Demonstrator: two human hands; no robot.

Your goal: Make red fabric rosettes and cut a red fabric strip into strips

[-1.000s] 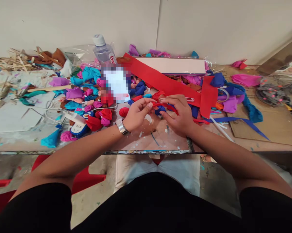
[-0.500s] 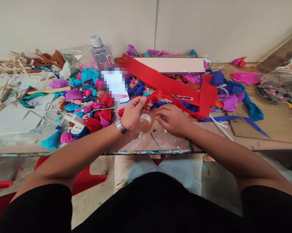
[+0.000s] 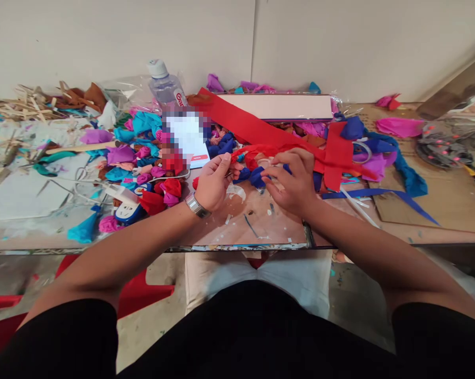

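Note:
My left hand (image 3: 214,184), with a metal-banded watch (image 3: 197,206) on its wrist, pinches one end of a thin, crumpled red crepe paper strip (image 3: 257,151). The strip runs right, passing behind my right hand (image 3: 290,181). That hand is raised with fingers loosely bent and apart, and nothing shows between thumb and forefinger. Whether its rear fingers touch the strip is hidden. Beneath both hands lie dark blue crepe paper pieces (image 3: 257,178). A wide flat red crepe paper band (image 3: 253,123) slants across the pile behind them.
Left of my hands are a lit phone (image 3: 188,139), a water bottle (image 3: 166,87), a power strip (image 3: 129,210) and many coloured paper flowers (image 3: 119,154). A long white box (image 3: 277,105) lies at the back. Cardboard (image 3: 411,208) and a blue strip (image 3: 399,193) lie to the right.
My right hand has moved up and slightly right, and now covers the small snips seen earlier. The red strip is stretched out farther right. My left hand stays nearly in place.

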